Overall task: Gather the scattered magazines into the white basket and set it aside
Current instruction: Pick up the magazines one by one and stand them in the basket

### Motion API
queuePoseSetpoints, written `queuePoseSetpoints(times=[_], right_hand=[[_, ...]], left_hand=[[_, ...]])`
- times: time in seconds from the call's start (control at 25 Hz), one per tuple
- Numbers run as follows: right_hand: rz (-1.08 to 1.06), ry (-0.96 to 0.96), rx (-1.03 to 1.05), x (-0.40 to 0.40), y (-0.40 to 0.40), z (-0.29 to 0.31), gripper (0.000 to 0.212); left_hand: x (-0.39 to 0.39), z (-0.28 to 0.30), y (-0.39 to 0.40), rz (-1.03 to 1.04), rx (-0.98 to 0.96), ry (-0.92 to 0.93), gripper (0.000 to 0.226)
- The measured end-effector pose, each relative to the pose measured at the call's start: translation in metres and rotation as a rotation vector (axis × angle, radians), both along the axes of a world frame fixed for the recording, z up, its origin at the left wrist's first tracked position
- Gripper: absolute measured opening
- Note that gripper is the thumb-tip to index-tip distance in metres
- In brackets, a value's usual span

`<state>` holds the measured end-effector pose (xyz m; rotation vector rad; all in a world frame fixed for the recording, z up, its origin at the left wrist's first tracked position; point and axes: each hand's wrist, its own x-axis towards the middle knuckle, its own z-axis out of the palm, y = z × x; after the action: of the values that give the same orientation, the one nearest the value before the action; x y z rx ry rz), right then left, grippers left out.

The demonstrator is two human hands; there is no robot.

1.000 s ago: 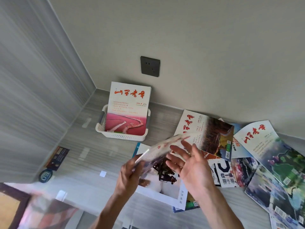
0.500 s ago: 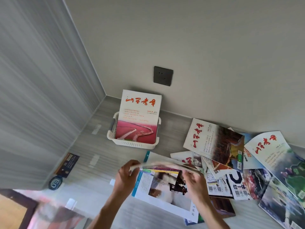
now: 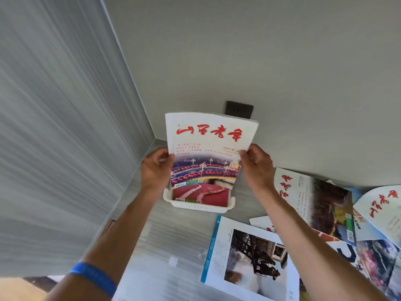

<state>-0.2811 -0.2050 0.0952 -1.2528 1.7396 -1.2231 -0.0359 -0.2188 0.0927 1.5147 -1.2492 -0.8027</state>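
A white-covered magazine (image 3: 208,146) with red calligraphy and a street photo stands upright over the white basket (image 3: 198,207), its lower edge down inside it. My left hand (image 3: 156,168) grips its left edge and my right hand (image 3: 257,168) grips its right edge. Behind it in the basket sits a magazine with a red-pink cover (image 3: 201,195), mostly hidden. An open magazine with a dark photo (image 3: 249,260) lies flat in front of the basket. To the right lies a scattered pile of several magazines (image 3: 325,205), partly overlapping.
The basket stands on a grey striped counter (image 3: 173,237) near the corner of two walls. A dark wall socket (image 3: 238,109) sits just behind the held magazine's top. A blue band (image 3: 93,278) circles my left wrist.
The magazine that both hands held flat above the counter has been lifted, turned upright and carried to the basket. The camera has moved closer to the basket.
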Motion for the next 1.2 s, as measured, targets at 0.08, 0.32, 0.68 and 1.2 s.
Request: queuePoseSetpoints(times=[0.08,0.32,0.68,1.2], right_hand=[[-0.016,0.059,0.063,0.013,-0.017,-0.022,0.014],[-0.063,0.166,0.235,0.027,-0.03,-0.081,0.017],[0.212,-0.274,0.339,0.0,-0.024,-0.064,0.043],[0.243,0.577,0.662,-0.094,0.14,-0.165,0.052]], left_hand=[[0.006,-0.021,-0.015,0.029,0.091,-0.059,0.015],[0.017,-0.077,-0.038,0.02,0.35,-0.148,0.009],[0.006,-0.099,-0.046,-0.134,0.684,-0.378,0.015],[-0.02,-0.107,0.0,-0.257,0.683,-0.603,0.028]])
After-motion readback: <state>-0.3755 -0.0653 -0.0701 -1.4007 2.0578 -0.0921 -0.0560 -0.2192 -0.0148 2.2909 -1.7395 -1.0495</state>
